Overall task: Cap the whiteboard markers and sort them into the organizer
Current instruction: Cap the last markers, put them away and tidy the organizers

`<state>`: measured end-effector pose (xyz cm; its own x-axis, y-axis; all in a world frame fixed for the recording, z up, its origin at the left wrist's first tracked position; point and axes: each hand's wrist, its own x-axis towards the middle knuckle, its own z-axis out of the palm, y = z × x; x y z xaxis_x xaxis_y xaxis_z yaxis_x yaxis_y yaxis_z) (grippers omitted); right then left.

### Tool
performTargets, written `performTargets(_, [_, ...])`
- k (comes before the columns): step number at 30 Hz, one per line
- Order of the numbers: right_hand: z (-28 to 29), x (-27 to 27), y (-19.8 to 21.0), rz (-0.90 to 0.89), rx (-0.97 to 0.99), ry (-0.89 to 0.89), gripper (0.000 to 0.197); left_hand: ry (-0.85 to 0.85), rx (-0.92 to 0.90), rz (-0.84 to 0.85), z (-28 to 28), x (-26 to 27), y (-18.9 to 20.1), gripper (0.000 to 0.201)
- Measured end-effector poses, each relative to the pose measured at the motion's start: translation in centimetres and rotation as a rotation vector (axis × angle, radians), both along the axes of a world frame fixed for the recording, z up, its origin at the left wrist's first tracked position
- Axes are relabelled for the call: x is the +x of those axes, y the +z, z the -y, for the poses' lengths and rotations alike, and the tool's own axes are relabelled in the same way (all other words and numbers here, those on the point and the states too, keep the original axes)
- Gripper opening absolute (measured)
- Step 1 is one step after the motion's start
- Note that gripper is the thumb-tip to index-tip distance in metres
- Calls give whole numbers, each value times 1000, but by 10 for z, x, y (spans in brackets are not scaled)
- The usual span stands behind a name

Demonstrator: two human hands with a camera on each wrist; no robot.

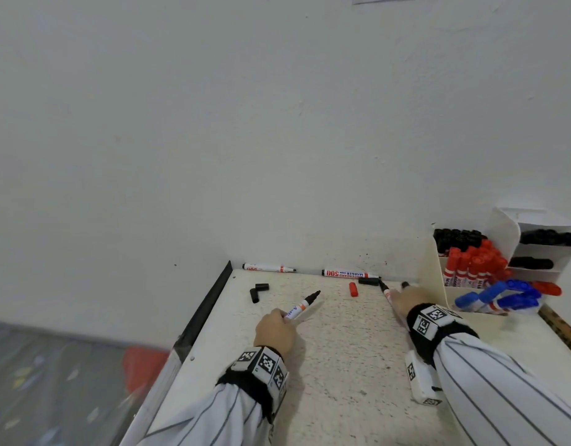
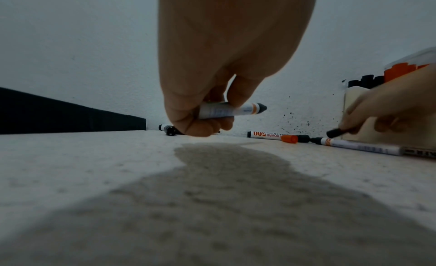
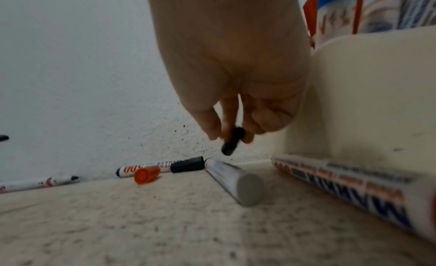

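Observation:
My left hand [image 1: 281, 317] grips an uncapped black marker [image 1: 301, 305] by its white barrel, tip pointing up and right; the left wrist view shows that marker [image 2: 232, 110] held just above the table. My right hand [image 1: 403, 290] pinches a black cap [image 3: 232, 141] at its fingertips, close to the organizer [image 1: 436, 278]. Below it a second uncapped black marker [image 1: 386, 292] lies on the table. A loose red cap [image 1: 353, 289] and a black cap [image 1: 368, 281] lie between the hands. The organizer holds black, red and blue capped markers.
Two markers [image 1: 268, 268] [image 1: 345, 273] lie along the back wall. Two more black caps [image 1: 261, 287] [image 1: 254, 296] sit at the far left. Another marker [image 3: 342, 182] lies against the organizer's base. The table's left edge [image 1: 207, 310] drops off to the floor.

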<state>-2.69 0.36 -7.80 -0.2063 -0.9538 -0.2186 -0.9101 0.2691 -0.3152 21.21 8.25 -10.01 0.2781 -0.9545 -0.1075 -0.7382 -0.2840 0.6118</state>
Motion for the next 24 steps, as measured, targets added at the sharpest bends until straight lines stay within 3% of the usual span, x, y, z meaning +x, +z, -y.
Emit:
performTargets(2, [4, -3, 2, 36, -181, -15, 27, -8, 4, 0, 0, -1, -1, 31])
performTargets(6, [-2, 1, 16, 407, -467, 60, 2, -33, -30, -10, 0, -5, -1, 30])
performTargets(8, [-7, 8, 27, 435, -412, 243, 11, -62, -60, -16, 1, -9, -1, 29])
performTargets(10, [-11, 13, 32, 343, -333, 411, 15, -98, -95, -32, 0, -14, 0, 28])
performTargets(16, [-28, 8, 32, 412, -281, 590, 18, -207, -205, -90, -5, -32, 8, 26])
performTargets(21, [-42, 2, 33, 478, -270, 552, 12, -307, -219, -201, -13, -46, 15, 23])
performTargets(24, [-50, 0, 35, 496, -282, 499, 35, -357, -286, -263, -19, -56, 18, 20])
